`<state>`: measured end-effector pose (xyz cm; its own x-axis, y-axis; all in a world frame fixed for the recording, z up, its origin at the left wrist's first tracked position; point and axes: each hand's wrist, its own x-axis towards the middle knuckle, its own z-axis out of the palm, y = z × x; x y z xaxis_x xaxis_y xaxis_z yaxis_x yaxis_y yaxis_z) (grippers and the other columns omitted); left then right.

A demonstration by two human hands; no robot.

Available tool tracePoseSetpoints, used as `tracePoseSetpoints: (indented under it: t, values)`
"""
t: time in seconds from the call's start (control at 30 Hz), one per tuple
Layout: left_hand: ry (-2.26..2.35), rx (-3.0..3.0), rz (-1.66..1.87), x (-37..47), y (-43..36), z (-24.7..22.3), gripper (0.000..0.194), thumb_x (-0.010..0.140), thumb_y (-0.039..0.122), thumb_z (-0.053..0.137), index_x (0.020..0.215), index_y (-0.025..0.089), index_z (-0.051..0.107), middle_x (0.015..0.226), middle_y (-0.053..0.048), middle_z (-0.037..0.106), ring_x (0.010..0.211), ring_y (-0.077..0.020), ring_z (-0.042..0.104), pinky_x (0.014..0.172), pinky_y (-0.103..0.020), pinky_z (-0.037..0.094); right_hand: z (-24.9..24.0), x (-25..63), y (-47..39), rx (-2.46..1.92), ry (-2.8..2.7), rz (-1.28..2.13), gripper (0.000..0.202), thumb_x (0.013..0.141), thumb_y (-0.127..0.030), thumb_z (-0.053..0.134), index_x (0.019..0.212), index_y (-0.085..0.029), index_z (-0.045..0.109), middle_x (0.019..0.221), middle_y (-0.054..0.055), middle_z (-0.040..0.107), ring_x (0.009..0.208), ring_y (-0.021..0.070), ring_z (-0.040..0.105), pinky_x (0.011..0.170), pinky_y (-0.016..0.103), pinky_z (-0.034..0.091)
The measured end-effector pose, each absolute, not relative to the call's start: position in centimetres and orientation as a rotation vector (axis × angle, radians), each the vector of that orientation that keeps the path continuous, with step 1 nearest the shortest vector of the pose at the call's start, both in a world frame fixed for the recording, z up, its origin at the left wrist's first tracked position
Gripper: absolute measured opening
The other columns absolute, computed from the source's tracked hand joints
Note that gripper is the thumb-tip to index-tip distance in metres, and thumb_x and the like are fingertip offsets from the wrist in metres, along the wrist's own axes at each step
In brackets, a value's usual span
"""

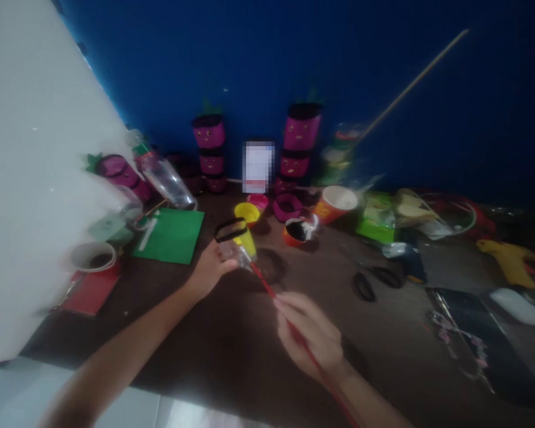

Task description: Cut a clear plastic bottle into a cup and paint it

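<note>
My left hand (207, 268) is closed around a small clear plastic cup piece (226, 238) with a black band at its rim and a yellow patch on its side. In my right hand (310, 333) is a red-handled paintbrush (263, 278), gripped like a pen. The brush's pale tip meets the side of the cup piece; blur hides the exact contact. Just behind stand a yellow paint pot (246, 212) and a pink paint pot (258, 203). An orange pot with dark contents (296, 232) sits to their right.
Purple stacked figures with faces (211, 160) line the blue wall. A green sheet (173, 238), a clear bottle (169, 181) and a cup (93, 257) lie left. Right are an orange paper cup (336, 203), scissors (364, 286), a phone-like dark slab (485, 339) and a yellow glue gun (510, 261).
</note>
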<state>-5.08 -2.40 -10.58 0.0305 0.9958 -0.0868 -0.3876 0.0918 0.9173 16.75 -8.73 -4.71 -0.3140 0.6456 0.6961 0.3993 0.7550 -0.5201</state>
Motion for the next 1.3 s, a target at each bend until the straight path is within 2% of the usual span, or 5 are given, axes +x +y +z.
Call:
tracePoseSetpoints:
  t: [0.47,0.93,1.03,1.17,1.3]
  values:
    - [0.982,0.825,1.345,-4.9,-2.5,-10.1,0.051,0.054,0.024,0.080,0.099,0.018,0.059,0.098,-0.005,0.066,0.096,-0.0220,0.062,0.093,-0.042,0.043,-4.9,16.5,-8.6,-0.827,-1.921,0.346,0.036,0.074,0.001,0.056,0.103,-0.017,0.066,0.092,0.008,0.068,0.081,0.0159,0.067,0.074,0.024,0.057]
    - [1.089,0.767,1.460,-4.8,-2.0,-9.3,0.035,0.056,0.029,0.080,0.081,0.019,0.057,0.080,0.000,0.064,0.079,-0.0146,0.061,0.078,-0.032,0.050,-5.1,16.9,-8.6,-0.804,-1.909,0.399,0.034,0.072,0.002,0.056,0.100,-0.016,0.065,0.088,0.008,0.067,0.079,0.0158,0.066,0.071,0.025,0.057]
    - [1.070,0.768,1.451,-5.0,-2.0,-9.8,0.035,0.058,0.029,0.078,0.084,0.019,0.057,0.083,0.000,0.064,0.080,-0.0145,0.062,0.081,-0.032,0.049,-4.8,17.1,-8.6,-0.796,-1.889,0.341,0.033,0.071,0.002,0.057,0.098,-0.015,0.066,0.086,0.008,0.067,0.077,0.0160,0.067,0.070,0.025,0.057]
    - [1.050,0.858,1.380,-5.1,-2.0,-10.4,0.039,0.060,0.020,0.076,0.094,0.018,0.058,0.098,-0.004,0.066,0.094,-0.0178,0.062,0.092,-0.038,0.045,-4.6,17.1,-8.6,-0.852,-1.881,0.296,0.032,0.074,-0.001,0.056,0.099,-0.018,0.066,0.087,0.007,0.069,0.076,0.0161,0.068,0.069,0.026,0.058]
    - [1.107,0.941,1.318,-5.0,-2.1,-10.1,0.039,0.058,0.013,0.074,0.093,0.018,0.059,0.101,-0.006,0.067,0.099,-0.0203,0.062,0.096,-0.041,0.043,-4.7,17.0,-8.6,-0.841,-1.884,0.305,0.034,0.074,0.000,0.056,0.101,-0.018,0.065,0.089,0.007,0.068,0.078,0.0164,0.067,0.070,0.026,0.058]
